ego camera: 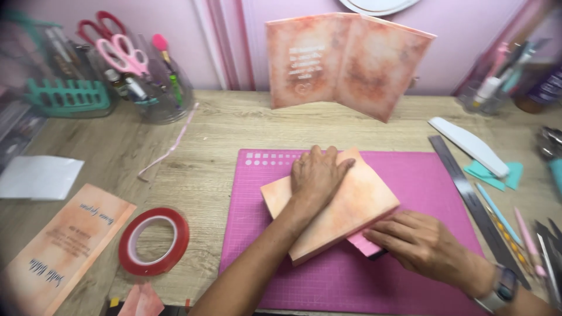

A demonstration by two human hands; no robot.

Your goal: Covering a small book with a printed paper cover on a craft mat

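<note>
Bright even light, soft shadows, blurred warped edges

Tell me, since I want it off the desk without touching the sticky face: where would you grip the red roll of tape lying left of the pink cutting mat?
Pinch the red roll of tape across its rim, one finger inside the open core, coming from above. It lies flat on the wooden desk, hole facing up, apart from the pink cutting mat.
</note>
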